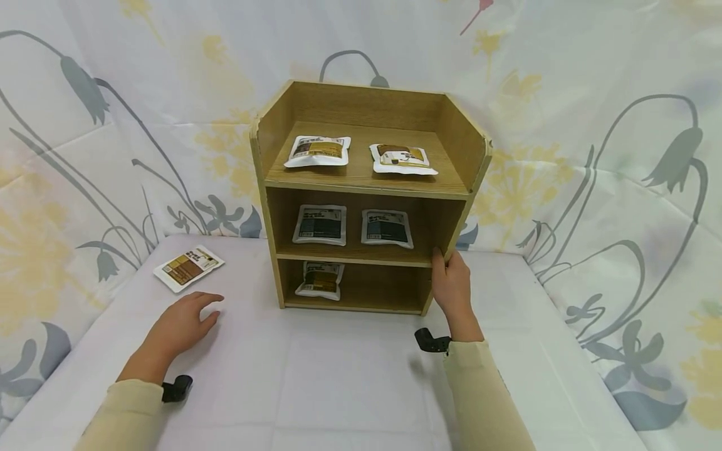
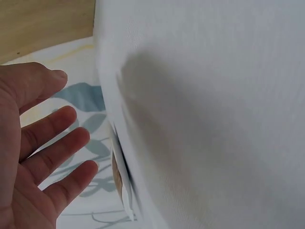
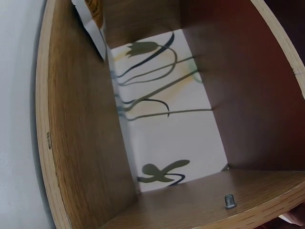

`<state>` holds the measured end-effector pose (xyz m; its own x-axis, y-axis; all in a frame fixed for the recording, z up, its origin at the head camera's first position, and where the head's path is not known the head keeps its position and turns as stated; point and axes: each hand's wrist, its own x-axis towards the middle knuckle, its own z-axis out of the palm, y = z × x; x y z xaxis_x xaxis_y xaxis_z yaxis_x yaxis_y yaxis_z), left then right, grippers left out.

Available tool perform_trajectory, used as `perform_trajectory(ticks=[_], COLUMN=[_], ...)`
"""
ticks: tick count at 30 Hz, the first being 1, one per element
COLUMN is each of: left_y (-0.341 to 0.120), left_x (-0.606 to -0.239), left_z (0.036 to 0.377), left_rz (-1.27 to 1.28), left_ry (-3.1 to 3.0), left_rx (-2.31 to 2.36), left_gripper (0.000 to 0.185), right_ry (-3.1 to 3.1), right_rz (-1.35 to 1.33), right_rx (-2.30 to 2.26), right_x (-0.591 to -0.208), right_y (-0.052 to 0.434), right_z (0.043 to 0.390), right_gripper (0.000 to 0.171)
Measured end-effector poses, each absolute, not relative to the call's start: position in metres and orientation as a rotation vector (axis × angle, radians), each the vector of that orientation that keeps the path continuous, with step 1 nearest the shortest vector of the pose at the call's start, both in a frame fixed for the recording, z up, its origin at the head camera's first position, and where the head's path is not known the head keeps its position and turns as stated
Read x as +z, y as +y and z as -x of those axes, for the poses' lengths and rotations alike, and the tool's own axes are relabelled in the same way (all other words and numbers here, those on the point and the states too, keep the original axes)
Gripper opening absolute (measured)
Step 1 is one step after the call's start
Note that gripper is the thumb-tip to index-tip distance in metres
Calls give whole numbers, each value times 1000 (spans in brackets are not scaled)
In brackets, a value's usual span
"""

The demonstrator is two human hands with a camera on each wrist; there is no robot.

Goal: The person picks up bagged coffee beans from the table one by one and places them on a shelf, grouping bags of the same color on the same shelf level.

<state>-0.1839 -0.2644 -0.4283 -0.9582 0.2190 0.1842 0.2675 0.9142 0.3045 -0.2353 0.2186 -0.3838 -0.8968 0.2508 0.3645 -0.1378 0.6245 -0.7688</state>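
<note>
**Inspector:** Right hand [image 1: 451, 283] first. It grips the front edge of the wooden shelf unit [image 1: 366, 188] at that unit's right side panel, level with the middle shelf, fingers curled round the board. The right wrist view looks into a bare compartment with a small metal shelf pin [image 3: 230, 201] in the wood.

**Assistant:** And the left hand?

**Inspector:** The left hand [image 1: 183, 322] lies relaxed, fingers spread and holding nothing, resting low over the white table [image 1: 350, 388]. Just beyond its fingertips, up and to the left, a flat packet [image 1: 188, 267] lies on the table, apart from the hand. The left wrist view shows the same spread fingers [image 2: 52, 157] and the packet's edge [image 2: 121, 188].

**Assistant:** How would that packet handle?

**Inspector:** In my judgement it is light, thin and soft: a sealed pouch with a glossy skin, likely slippery and apt to bend if lifted by one corner. A pinch across a long edge, thumb on top and fingers slid beneath, looks soundest.

**Assistant:** What lies beyond the right hand?

**Inspector:** Left of it, inside the unit, five similar pouches: two on the top shelf [image 1: 318, 150], two on the middle shelf [image 1: 319, 224], one on the bottom shelf [image 1: 321, 279]. The unit itself appears stiff and heavier; its side panels are the natural holds.
</note>
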Motion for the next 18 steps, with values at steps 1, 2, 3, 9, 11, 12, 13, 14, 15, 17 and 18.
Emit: perform_trajectory(ticks=[1,2,3,9,11,12,13,14,15,17,18], left_y=[-267,-269,-271,-288,-292,-294,-296,-298,-299,-303,-304], left_x=[-428,-429,-429,-429,-428,-428,-427,-427,-426,-424,-423], left_z=[185,185,186,195,198,200,201,203,205,210,213], left_rz=[378,381,385,390,393,394,394,392,390,376,368], left_ry=[-2929,-2930,-2934,-2985,-3000,-3006,-3015,-3025,-3035,-3058,-3071], left_rx=[-490,-481,-476,-444,-430,-426,-420,-410,-403,-394,-388], left_gripper=[32,32,32,33,34,34,35,35,35,37,37], right_ry=[-2407,-2407,-2409,-2420,-2420,-2420,-2419,-2416,-2412,-2401,-2398], right_rz=[91,92,92,93,103,107,109,109,108,96,91], right_rx=[1196,1196,1199,1202,1203,1204,1202,1200,1196,1188,1185], right_x=[-384,-383,-383,-384,-385,-386,-386,-386,-386,-386,-385], right_y=[219,219,219,219,220,220,220,220,220,220,220], right_z=[235,235,235,235,235,235,235,235,235,236,236], right_gripper=[50,50,51,51,52,52,51,51,50,49,48])
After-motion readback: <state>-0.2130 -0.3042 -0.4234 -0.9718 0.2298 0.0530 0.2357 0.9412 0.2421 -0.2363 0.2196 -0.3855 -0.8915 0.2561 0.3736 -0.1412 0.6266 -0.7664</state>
